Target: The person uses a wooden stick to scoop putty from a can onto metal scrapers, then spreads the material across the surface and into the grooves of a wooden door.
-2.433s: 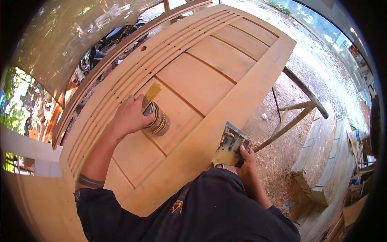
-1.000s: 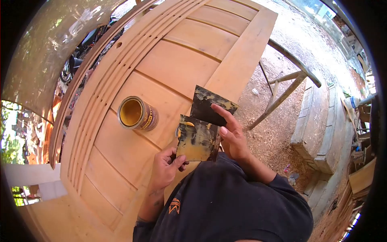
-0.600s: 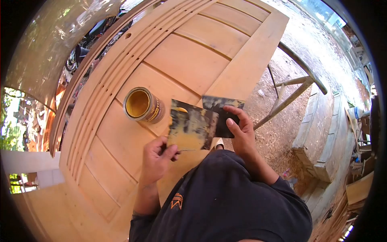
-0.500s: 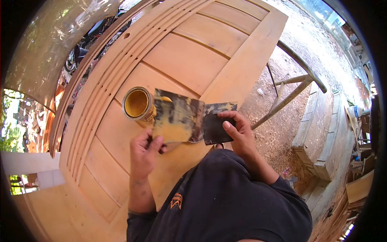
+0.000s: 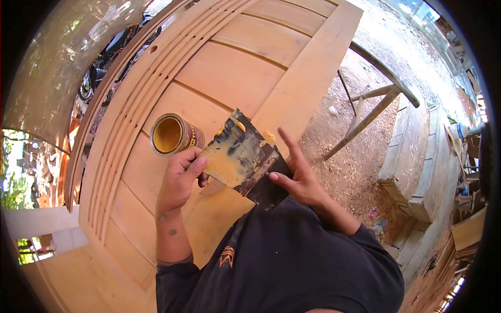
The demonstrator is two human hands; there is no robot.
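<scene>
My left hand [image 5: 179, 177] pinches the left corner of a dark flat plate [image 5: 222, 159] smeared with yellow putty. Thicker lumps of putty cling to its upper edges. In my right hand [image 5: 305, 182] is a black flat spreader [image 5: 267, 195], gripped with the thumb on top while the index finger stretches away. The spreader lies against the plate's right side, partly overlapping it. Just beyond my left hand, an open can [image 5: 192, 136] of yellow putty rests on a pale wooden door panel [image 5: 235, 68].
A wooden trestle leg [image 5: 368, 122] stands at the panel's right, over ground strewn with shavings [image 5: 349, 172]. Farther right lie weathered wooden boxes [image 5: 409, 167]. A brown frame edge [image 5: 78, 161] runs along the panel's left side.
The plate has tilted clockwise, and the spreader has come in against its right edge. My right index finger has straightened. The view has shifted slightly.
</scene>
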